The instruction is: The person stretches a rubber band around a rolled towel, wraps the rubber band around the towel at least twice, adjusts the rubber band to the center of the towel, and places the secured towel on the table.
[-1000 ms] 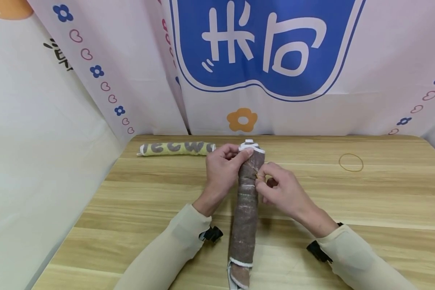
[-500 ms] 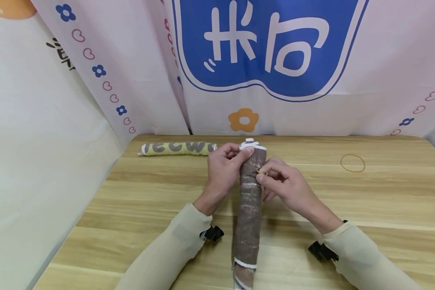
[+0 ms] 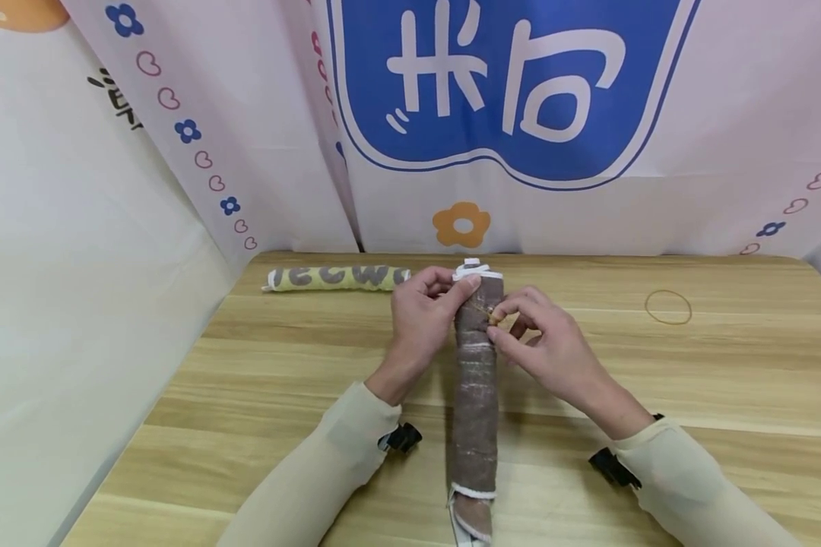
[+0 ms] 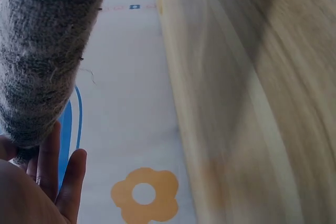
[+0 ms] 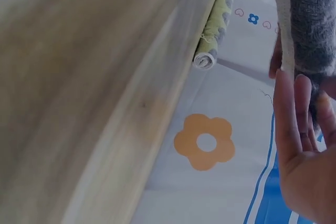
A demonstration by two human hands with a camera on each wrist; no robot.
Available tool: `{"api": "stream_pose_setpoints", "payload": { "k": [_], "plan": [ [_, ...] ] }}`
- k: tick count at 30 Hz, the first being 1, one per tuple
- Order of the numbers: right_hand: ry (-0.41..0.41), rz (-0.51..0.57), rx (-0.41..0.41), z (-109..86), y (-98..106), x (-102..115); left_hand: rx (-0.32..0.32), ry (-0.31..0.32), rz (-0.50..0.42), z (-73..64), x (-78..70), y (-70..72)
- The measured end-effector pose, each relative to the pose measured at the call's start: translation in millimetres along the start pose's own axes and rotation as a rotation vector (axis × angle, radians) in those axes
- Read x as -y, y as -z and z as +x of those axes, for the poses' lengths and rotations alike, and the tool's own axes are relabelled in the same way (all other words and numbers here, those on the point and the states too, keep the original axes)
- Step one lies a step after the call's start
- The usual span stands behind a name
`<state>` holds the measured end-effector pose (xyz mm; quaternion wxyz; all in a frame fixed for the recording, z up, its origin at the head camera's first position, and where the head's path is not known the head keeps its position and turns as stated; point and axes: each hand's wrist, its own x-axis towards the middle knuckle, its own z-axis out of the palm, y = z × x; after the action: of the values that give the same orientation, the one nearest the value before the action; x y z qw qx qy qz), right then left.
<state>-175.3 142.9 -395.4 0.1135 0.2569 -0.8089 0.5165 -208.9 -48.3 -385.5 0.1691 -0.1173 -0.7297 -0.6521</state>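
Note:
A long rolled brown towel (image 3: 476, 410) with white edging points away from me in the head view. My left hand (image 3: 420, 315) grips it near its far end, the thumb on top. In the left wrist view that hand's fingers (image 4: 50, 163) curl at the roll's end. A thin yellowish rubber band (image 3: 480, 308) runs across the towel near the left thumb. My right hand (image 3: 547, 342) pinches the band at the towel's right side. Beside the grey-looking roll in the right wrist view are the right hand's fingers (image 5: 287, 114). The band's underside is hidden.
A shorter yellow-green towel roll (image 3: 335, 279) with grey letters lies at the back left of the wooden table (image 3: 246, 365). Another rubber band (image 3: 668, 307) lies flat at the right. A printed white curtain (image 3: 397, 205) hangs behind the table's far edge.
The right hand has moved slightly away from me and to the right, drawing the rubber band along. The towel's near end has swung to the right. The left hand keeps its grip.

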Motion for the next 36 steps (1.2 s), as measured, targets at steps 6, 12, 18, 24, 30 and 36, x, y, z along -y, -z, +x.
{"api": "stream_pose_setpoints", "payload": {
  "k": [6,12,18,24,30,36],
  "plan": [
    [0.135,-0.058,-0.140,-1.1,-2.3,-0.9,-0.001,-0.044,0.020,0.4,-2.6,-0.3],
    [0.339,-0.165,-0.228,0.5,-2.1,0.9,0.024,-0.099,0.035,-1.0,-5.2,-2.2],
    [0.305,-0.267,-0.208,-0.2,-3.4,5.6,0.012,-0.108,0.075,-3.4,-7.2,-2.9],
    [0.198,-0.303,-0.145,0.0,-1.6,12.5,0.016,-0.090,0.099,-6.3,-6.8,-5.5],
    [0.039,-0.215,-0.068,-0.4,-1.3,17.9,0.020,-0.095,0.109,-8.7,-7.3,-8.4],
    [-0.029,-0.215,0.010,-1.2,-1.7,18.2,0.020,-0.054,0.095,-9.4,-9.0,-10.1]
  ]
}}
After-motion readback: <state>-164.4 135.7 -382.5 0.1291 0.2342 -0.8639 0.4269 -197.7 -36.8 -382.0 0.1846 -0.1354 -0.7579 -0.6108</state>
